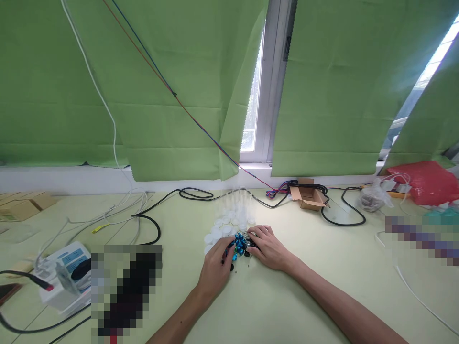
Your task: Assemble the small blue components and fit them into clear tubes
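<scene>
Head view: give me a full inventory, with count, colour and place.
Small blue parts: several, blue, between hands
Small black parts: several, black, around the blue ones
White round pieces: many, white, beyond hands
Open box: one, brown, back right
Clear bag: one, transparent, right
Red bag: one, red, far right
Boxes: several, tan, far left
Cables: several, mixed colours, tabletop and curtains
Curtains: several panels, green, back
Window frame: one, white, curtain gap
Table: one, pale green, foreground
Pixelated patches: two, unreadable, left and right
Left hand: one, bare, left of blue parts
Right hand: one, bare, right of them

Parts (239,244) between the hands (268,247)
</scene>
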`<state>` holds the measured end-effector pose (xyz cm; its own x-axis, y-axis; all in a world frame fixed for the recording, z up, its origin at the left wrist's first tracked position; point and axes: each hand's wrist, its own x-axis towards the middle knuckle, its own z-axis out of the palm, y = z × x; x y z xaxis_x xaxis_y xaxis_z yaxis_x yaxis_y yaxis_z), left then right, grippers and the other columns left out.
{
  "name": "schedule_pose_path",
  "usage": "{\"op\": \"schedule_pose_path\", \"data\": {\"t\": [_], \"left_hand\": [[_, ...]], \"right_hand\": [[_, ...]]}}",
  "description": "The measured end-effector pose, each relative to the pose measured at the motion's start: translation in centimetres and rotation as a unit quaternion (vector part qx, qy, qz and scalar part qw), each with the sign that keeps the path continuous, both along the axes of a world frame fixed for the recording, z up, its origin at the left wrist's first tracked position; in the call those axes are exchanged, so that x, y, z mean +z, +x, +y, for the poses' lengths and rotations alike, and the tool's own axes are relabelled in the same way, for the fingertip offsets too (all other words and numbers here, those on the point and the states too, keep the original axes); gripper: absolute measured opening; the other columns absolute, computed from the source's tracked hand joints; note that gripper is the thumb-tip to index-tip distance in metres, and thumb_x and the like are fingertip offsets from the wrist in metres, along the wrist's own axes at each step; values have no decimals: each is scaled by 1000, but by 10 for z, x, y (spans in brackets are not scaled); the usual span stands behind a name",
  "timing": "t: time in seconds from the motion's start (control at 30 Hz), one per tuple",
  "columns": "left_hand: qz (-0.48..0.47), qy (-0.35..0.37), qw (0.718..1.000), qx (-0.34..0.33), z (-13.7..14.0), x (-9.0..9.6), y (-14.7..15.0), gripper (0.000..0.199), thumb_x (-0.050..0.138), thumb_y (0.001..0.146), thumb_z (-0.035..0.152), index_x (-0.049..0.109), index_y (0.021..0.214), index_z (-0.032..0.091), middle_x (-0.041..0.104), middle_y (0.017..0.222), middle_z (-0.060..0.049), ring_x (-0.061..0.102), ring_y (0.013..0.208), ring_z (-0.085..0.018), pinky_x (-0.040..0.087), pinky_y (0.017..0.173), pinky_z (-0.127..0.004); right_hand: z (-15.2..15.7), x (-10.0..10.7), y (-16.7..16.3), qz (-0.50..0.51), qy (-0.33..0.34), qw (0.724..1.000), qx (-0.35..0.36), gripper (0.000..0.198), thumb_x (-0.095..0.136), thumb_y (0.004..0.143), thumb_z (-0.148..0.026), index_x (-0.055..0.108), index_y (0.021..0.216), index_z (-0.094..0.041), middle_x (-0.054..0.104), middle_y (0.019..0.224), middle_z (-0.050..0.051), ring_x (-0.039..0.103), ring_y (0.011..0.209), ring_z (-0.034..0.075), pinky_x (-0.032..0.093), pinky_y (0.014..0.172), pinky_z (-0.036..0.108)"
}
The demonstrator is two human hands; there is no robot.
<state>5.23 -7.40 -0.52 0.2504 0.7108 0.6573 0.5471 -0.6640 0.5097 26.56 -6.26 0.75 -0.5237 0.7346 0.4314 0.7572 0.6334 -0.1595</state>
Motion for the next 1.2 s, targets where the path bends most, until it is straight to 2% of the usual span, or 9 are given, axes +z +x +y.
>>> {"op": "schedule_pose_path", "data": {"t": [0.2, 0.43, 0.67, 0.97, 1.1, 1.2], "left_hand": [[-6, -12, 1000, -5, 2, -4, 0, 23, 47, 94, 23, 59, 113, 21, 68, 105, -8, 66, 85, -18, 55, 75, -31], [-10, -17, 1000, -2, 2, -4, -1, 22, 48, 93, 21, 58, 113, 22, 68, 105, -7, 65, 86, -18, 54, 73, -29], [-9, -26, 1000, 0, 1, -2, -1, 22, 48, 94, 22, 58, 114, 21, 67, 105, -7, 65, 84, -17, 54, 71, -29], [-3, -19, 1000, 9, 2, -2, 0, 22, 49, 93, 22, 59, 112, 21, 68, 103, -5, 66, 83, -16, 54, 71, -27], [-2, -18, 1000, 9, 2, -2, 0, 22, 49, 93, 22, 59, 112, 21, 68, 103, -5, 66, 84, -17, 53, 73, -27], [-1, -17, 1000, 10, 2, -3, -1, 22, 49, 93, 21, 59, 112, 21, 68, 104, -5, 66, 85, -17, 53, 73, -28]], "right_hand": [[0, 0, 1, 14, 13, 1000, 15, 26, 50, 96, -35, 55, 116, -20, 59, 115, 9, 50, 110, 24, 39, 96, 43], [2, -3, 2, 50, 25, 998, 39, 23, 42, 98, -20, 53, 119, -19, 58, 116, 10, 48, 112, 25, 43, 95, 44], [9, -14, 2, 119, 13, 991, 62, 24, 35, 100, -17, 58, 106, -20, 59, 105, 9, 51, 104, 23, 51, 87, 42], [12, -19, 2, 146, 17, 987, 58, 21, 41, 99, -16, 59, 88, -19, 61, 90, 7, 53, 91, 20, 52, 77, 36], [12, -19, 2, 149, 14, 987, 59, 18, 44, 97, -14, 58, 86, -19, 61, 86, 7, 53, 88, 21, 52, 74, 36], [12, -18, 3, 134, 8, 990, 53, 14, 46, 96, -13, 58, 93, -19, 61, 90, 7, 52, 90, 21, 51, 76, 36]]}}
